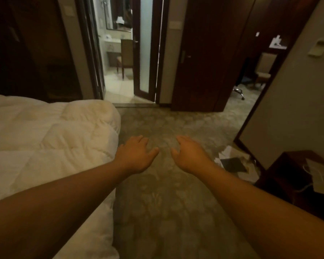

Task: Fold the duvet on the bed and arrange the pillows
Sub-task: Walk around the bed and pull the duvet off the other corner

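A white quilted duvet (51, 135) covers the bed along the left side, rumpled and draped over the bed's right edge. Both my arms stretch out in front of me over the carpet. My left hand (136, 156) hovers palm down just right of the duvet's edge, fingers spread, holding nothing. My right hand (190, 156) is beside it, also palm down and open, apart from the duvet. No pillows are in view.
Patterned carpet (168, 202) runs between the bed and a dark wooden side table (297, 176) at the right with papers on it. More papers and a dark flat item (232, 164) lie on the floor. Ahead stand an open bathroom door (146, 49) and a dark wooden door (204, 53).
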Demonstrator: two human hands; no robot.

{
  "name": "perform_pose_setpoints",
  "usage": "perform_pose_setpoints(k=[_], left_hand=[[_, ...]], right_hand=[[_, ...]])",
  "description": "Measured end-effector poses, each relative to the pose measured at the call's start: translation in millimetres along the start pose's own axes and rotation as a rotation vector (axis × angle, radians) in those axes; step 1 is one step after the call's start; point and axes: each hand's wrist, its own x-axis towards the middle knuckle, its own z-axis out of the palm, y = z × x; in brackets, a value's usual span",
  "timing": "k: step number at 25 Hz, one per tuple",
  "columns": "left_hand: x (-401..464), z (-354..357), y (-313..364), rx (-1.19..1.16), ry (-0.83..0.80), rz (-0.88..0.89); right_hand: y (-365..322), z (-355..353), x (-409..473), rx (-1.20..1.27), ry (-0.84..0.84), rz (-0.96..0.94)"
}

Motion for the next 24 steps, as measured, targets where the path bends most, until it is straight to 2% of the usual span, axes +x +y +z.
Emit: perform_pose_setpoints(k=[7, 17, 24], left_hand=[[132, -23, 0, 0.023, 0.041, -0.119], [362, -45, 41, 0.068, 0.145, -0.287], [485, -53, 28, 0.096, 0.17, -0.391]], right_hand=[[27, -34, 145, 0.011, -0.036, -0.106], [119, -72, 397, 0.089, -0.101, -0.279], [129, -69, 539, 0.104, -0.155, -0.337]])
